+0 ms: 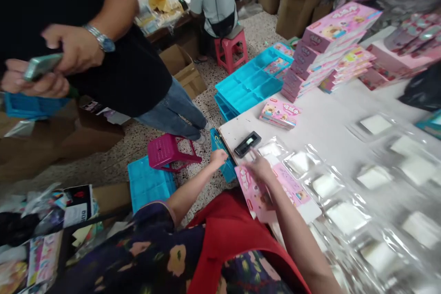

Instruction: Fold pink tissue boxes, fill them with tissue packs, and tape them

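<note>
At the near left corner of the table, my right hand (pixel 261 167) grips the upper part of a pink printed carton (pixel 254 195). The carton is tilted over the table's edge, and a second pink printed panel (pixel 291 184) lies beside it. My left hand (pixel 218 158) is off the table edge, next to a stack of blue plastic trays (pixel 226 171). Its fingers are curled in, and whatever they may hold is hidden. A black tape dispenser (pixel 247 144) lies just beyond my right hand. Clear plastic trays with white contents (pixel 324 185) lie to the right.
Stacked pink boxes (pixel 310 57) stand at the table's far side, with a small pile of pink cartons (pixel 280 113) nearer. Blue compartment trays (pixel 253 78) sit beyond. A magenta stool (pixel 165 151) is left. One person (pixel 148 55) stands holding a phone (pixel 43 65); another sits behind.
</note>
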A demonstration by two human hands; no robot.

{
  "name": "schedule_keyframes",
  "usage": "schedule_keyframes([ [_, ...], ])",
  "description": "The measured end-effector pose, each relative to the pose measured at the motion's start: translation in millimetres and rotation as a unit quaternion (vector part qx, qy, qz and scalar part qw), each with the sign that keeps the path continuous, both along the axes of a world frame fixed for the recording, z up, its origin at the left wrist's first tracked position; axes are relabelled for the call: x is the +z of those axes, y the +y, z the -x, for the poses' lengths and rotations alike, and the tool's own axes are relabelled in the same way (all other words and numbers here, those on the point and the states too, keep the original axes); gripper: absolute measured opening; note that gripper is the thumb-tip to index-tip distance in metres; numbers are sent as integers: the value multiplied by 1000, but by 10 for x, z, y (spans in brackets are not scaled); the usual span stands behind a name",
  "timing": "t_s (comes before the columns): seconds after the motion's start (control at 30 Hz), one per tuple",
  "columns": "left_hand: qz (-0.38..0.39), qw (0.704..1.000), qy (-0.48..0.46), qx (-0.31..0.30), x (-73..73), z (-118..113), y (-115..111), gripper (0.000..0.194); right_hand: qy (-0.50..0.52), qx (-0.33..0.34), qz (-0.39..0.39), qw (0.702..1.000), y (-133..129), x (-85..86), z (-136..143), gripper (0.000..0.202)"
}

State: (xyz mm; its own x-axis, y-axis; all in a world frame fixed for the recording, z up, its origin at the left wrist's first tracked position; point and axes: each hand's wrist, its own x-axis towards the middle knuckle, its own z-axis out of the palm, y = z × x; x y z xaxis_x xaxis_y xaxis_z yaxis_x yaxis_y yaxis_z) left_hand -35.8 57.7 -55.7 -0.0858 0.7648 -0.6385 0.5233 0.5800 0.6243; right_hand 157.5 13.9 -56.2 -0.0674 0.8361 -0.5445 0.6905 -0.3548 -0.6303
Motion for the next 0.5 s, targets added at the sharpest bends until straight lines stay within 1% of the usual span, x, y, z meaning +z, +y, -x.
schedule_keyframes([
  [0.03,-6,1000,-10,7,98,-25,-54,20,4,-63,-62,996,-82,164,-81,84],
  [0.07,-16,999,-32,17,220,-74,-116,19,8,-130,-139,982,-175,333,-152,80],
  [0.1,-34,996,-71,30,366,-145,-189,20,8,-186,-215,959,-277,496,-205,77],
  [0.13,-56,990,-121,41,530,-237,-271,22,6,-222,-284,933,-381,638,-237,77],
  [0.17,-81,977,-190,56,701,-344,-362,25,2,-243,-336,910,-485,750,-246,78],
  [0.2,-97,958,-262,67,866,-460,-458,29,-3,-254,-373,892,-582,826,-237,79],
  [0.23,-97,939,-321,73,1011,-578,-555,30,-7,-259,-397,881,-670,866,-215,79],
  [0.27,-93,921,-370,78,1125,-691,-646,32,-11,-264,-408,874,-745,875,-188,79],
  [0.3,-79,910,-401,76,1200,-793,-725,34,-12,-271,-413,870,-808,861,-165,77],
  [0.33,-64,902,-420,71,1233,-879,-790,37,-12,-278,-414,867,-859,834,-151,75],
  [0.37,-48,899,-431,63,1226,-947,-839,44,-12,-287,-414,864,-899,803,-149,72],
  [0.4,-33,899,-434,49,1184,-996,-873,54,-12,-294,-413,862,-931,776,-159,70],
  [0.47,-18,908,-419,5,1034,-1045,-899,71,-18,-309,-414,856,-978,749,-207,67],
  [0.5,-32,915,-402,-19,948,-1052,-894,75,-25,-318,-417,851,-994,753,-238,65],
])
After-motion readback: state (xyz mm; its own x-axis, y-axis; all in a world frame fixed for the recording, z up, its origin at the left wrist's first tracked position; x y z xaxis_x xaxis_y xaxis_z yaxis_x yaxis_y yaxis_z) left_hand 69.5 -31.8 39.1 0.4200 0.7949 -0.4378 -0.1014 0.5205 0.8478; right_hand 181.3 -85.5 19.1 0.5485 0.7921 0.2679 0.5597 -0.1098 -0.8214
